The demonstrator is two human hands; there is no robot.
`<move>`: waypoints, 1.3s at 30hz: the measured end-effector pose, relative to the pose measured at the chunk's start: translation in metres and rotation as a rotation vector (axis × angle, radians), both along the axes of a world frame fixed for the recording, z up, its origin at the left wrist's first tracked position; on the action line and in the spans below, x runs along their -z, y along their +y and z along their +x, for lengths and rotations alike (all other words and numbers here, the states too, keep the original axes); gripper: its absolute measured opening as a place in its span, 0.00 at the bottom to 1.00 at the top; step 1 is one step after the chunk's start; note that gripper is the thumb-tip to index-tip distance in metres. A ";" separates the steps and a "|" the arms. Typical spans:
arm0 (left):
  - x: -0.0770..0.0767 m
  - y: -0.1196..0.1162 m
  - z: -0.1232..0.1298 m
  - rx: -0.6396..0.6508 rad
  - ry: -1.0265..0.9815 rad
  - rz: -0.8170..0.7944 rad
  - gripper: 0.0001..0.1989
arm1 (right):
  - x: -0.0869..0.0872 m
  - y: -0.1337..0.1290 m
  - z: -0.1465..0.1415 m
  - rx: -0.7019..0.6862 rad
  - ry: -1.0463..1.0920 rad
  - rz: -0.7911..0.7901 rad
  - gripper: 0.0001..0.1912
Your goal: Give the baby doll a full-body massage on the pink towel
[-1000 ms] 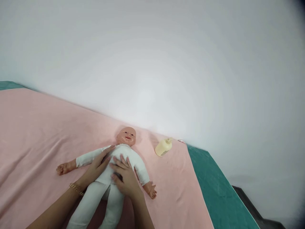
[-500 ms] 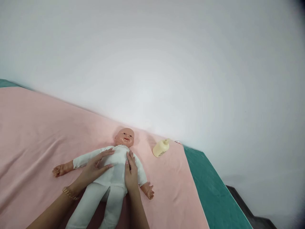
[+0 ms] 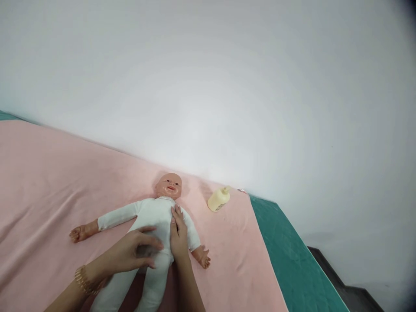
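Observation:
A baby doll (image 3: 152, 212) in a white long-sleeved suit lies face up, its arms spread and its head toward the wall. Over its lower belly is my left hand (image 3: 134, 250), fingers curved and apart; whether the fingertips press on the cloth I cannot tell. My right hand (image 3: 178, 234) rests along the doll's side, on the right in the view, with its fingers stretched up toward the shoulder. A bead bracelet (image 3: 85, 279) circles my left wrist. To the right of the doll's head a pale yellow pump bottle (image 3: 219, 199) stands apart from both hands.
A pink sheet (image 3: 240, 255) with some creases lies under the doll and bottle. It covers a green mattress (image 3: 292, 251) whose surface shows at the right. Behind rises a white wall (image 3: 208, 86). Something dark (image 3: 344, 277) lies beyond the mattress at lower right.
My left hand has moved from the doll's chest down to its lower belly. My right hand keeps its place at the doll's side.

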State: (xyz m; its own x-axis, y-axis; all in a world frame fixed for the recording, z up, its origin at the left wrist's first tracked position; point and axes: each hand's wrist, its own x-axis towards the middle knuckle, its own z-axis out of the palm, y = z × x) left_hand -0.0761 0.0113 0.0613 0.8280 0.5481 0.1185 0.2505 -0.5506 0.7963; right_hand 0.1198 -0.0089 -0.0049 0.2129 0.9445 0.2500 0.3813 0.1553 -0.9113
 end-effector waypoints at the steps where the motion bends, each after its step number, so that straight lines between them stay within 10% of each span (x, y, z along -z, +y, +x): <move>1: -0.003 0.002 0.000 0.024 0.015 0.010 0.17 | 0.001 0.000 0.000 0.000 -0.003 0.006 0.25; 11: 0.037 0.035 -0.001 -0.066 0.004 0.272 0.23 | 0.002 0.000 -0.001 -0.003 0.004 0.032 0.24; 18: 0.073 0.050 0.003 -0.417 0.095 0.519 0.26 | 0.000 0.001 -0.002 -0.009 0.001 0.007 0.25; 30: 0.079 0.047 0.000 -0.637 0.193 0.580 0.26 | -0.014 -0.006 -0.006 0.014 0.064 -0.014 0.31; 39: 0.089 0.050 -0.005 -0.620 0.095 0.593 0.26 | -0.063 -0.060 -0.016 -0.548 -0.214 0.004 0.17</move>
